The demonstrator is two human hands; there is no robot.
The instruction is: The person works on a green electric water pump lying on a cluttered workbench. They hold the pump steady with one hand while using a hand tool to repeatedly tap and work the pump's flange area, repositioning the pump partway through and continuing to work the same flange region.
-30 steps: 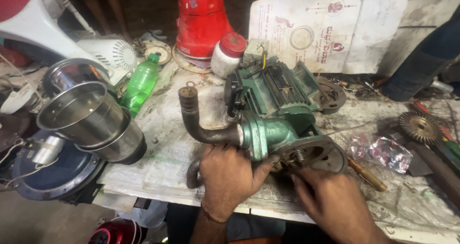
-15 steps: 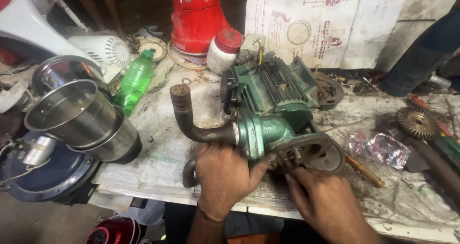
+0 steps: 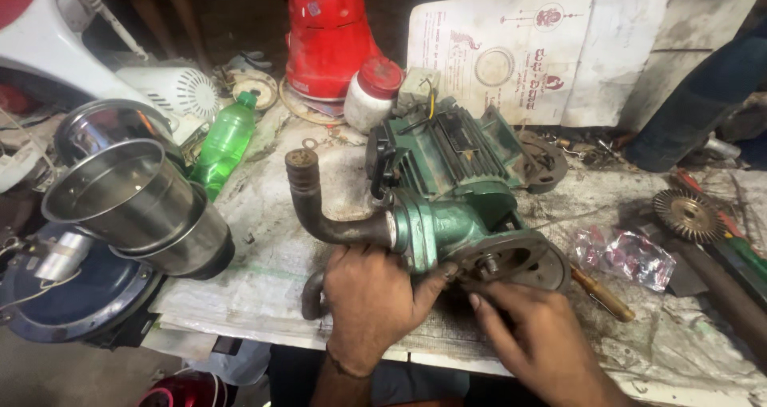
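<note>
light: bright, even overhead | background: dim | glare: steel jars (image 3: 128,203) | focus: sharp centre | edges: wide-angle stretch, slight blur

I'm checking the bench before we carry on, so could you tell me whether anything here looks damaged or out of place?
The green pump lies tipped on its side, its round end plate exposed, and its bent pipe is rusty at the mouth. The left hand steadies the casing; the right hand works at the plate. Nothing looks spilled.

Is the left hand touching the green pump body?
Touching. The head view shows the left hand pressed against the green pump body, its thumb lying on the casing.
</note>
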